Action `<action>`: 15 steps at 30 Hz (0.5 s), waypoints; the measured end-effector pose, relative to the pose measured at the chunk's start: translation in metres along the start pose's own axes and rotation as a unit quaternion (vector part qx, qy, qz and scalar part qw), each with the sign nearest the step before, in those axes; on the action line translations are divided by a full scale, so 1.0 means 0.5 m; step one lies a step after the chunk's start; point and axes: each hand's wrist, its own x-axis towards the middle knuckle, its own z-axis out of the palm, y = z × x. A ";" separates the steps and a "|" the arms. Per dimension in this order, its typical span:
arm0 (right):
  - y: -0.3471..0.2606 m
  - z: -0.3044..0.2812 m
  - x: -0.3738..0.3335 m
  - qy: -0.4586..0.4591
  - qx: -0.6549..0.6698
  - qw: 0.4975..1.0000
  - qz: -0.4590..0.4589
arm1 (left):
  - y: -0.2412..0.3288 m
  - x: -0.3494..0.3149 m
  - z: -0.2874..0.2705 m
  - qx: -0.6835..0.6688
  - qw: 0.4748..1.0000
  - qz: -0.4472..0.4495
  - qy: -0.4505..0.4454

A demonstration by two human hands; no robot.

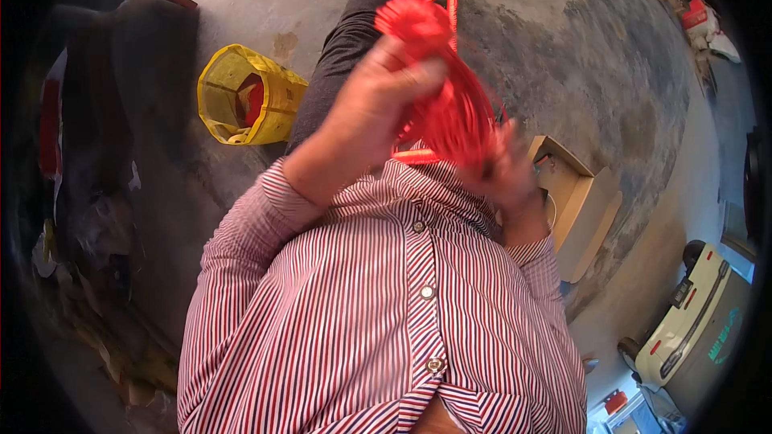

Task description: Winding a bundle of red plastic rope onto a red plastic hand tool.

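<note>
A bundle of red strands like a tassel (462, 116), with a rounded bunched top, hangs between my hands above my lap. My left hand (374, 104) is closed round its upper part, thumb across the strands. At the lower right end of the strands is my right hand (507, 169), touching them; motion smears its fingers, so their grip is unclear. Behind the bundle, parts of a red item with a light-edged border (453, 16) show above and below it; the bundle covers its middle.
On the concrete floor (579, 72) to my left stands a yellow bin (281, 100) with something red inside. An open cardboard box (575, 197) is close to my right side. A pale vehicle (683, 313) with wheels is farther right. Dark, cluttered furniture (153, 48) lines the left.
</note>
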 end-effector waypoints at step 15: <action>-0.003 -0.032 0.140 -0.065 -0.243 0.967 0.033 | -0.088 0.051 -0.086 0.720 0.679 0.092 -0.106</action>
